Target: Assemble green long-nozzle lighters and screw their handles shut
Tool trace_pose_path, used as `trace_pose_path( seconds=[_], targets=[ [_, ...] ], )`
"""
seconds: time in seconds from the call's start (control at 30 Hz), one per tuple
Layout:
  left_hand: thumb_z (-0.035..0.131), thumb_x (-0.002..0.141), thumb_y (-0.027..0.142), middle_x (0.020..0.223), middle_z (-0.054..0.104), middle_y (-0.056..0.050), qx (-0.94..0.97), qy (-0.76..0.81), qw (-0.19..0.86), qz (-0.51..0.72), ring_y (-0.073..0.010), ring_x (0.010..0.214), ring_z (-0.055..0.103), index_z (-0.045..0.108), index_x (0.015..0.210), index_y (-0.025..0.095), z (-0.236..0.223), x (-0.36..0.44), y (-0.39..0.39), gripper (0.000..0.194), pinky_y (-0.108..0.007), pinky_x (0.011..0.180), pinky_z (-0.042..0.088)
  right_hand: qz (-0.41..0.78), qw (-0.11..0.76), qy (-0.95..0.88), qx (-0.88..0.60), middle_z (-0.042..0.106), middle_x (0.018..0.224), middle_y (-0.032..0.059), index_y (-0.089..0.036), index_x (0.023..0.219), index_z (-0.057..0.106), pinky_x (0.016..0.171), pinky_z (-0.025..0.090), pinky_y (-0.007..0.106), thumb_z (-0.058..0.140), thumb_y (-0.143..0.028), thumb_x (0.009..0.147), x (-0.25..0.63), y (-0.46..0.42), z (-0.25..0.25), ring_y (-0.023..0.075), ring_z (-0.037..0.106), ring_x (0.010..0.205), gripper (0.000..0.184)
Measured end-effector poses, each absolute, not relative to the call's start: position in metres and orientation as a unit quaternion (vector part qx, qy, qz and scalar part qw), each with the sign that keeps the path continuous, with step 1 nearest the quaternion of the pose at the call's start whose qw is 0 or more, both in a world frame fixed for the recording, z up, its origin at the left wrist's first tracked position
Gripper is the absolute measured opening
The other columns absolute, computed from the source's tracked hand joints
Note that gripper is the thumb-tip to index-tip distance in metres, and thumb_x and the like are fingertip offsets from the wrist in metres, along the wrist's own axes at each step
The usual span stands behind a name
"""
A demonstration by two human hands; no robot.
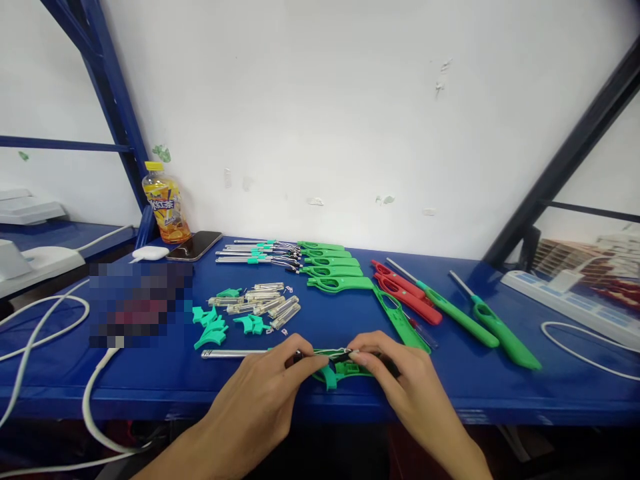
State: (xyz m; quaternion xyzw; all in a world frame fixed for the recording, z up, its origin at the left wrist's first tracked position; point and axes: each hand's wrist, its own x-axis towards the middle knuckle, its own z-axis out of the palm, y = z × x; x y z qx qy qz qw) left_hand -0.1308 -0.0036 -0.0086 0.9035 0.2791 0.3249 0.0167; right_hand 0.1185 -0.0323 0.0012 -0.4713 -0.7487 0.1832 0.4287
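At six o'clock, the right hand (405, 370) pinches a black part (342, 357) lying nine-to-three; the left hand (273, 380) clasps the green shell (355, 368).

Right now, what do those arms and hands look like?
The left hand and right hand are human hands without gloves. The left forearm and right forearm are bare where visible: no sleeve, watch or cable. No rings show, though parts of the hands are hidden.
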Motion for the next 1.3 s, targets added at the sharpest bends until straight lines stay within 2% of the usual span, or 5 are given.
trace_pose_path(
  seconds=[0.4,0.7,1.07,1.3],
  targets=[
    [0.040,0.100,0.000,0.110,0.069,-0.002,0.902,0.289,0.036,0.318,-0.0179,0.078,0.071,0.060,0.130,0.029,-0.0082,-0.1300,-0.0074,0.046,-0.027,0.062,0.051,0.213,0.421,-0.737,-0.484,0.078,0.094,-0.0104,-0.032,0.107,0.068,0.081,0.050,0.013,0.058,-0.034,0.109,0.1171,-0.0301,0.0028,0.0077,0.074,0.085,0.010],
    [0.034,0.093,-0.004,0.113,0.068,-0.004,0.908,0.296,-0.003,0.297,-0.0168,0.073,0.072,0.056,0.140,0.029,-0.0099,-0.1305,-0.0059,0.062,-0.027,0.058,0.051,0.201,0.404,-0.751,-0.482,0.076,0.097,-0.0069,-0.030,0.104,0.066,0.082,0.048,0.020,0.056,-0.035,0.110,0.1175,-0.0325,0.0031,0.0114,0.071,0.085,0.013],
    [0.034,0.088,-0.006,0.114,0.067,-0.005,0.910,0.306,-0.014,0.280,-0.0178,0.073,0.072,0.055,0.141,0.029,-0.0100,-0.1303,-0.0064,0.067,-0.028,0.057,0.053,0.209,0.400,-0.747,-0.489,0.077,0.098,-0.0091,-0.031,0.104,0.067,0.083,0.047,0.019,0.056,-0.035,0.110,0.1174,-0.0331,0.0032,0.0098,0.073,0.087,0.013],
    [0.035,0.082,-0.007,0.113,0.067,-0.006,0.912,0.307,-0.041,0.269,-0.0191,0.073,0.072,0.052,0.143,0.027,-0.0110,-0.1300,-0.0060,0.072,-0.029,0.057,0.053,0.211,0.399,-0.746,-0.491,0.079,0.100,-0.0068,-0.030,0.105,0.068,0.084,0.049,0.021,0.056,-0.037,0.110,0.1182,-0.0325,0.0031,0.0123,0.075,0.090,0.014]
  ],
)
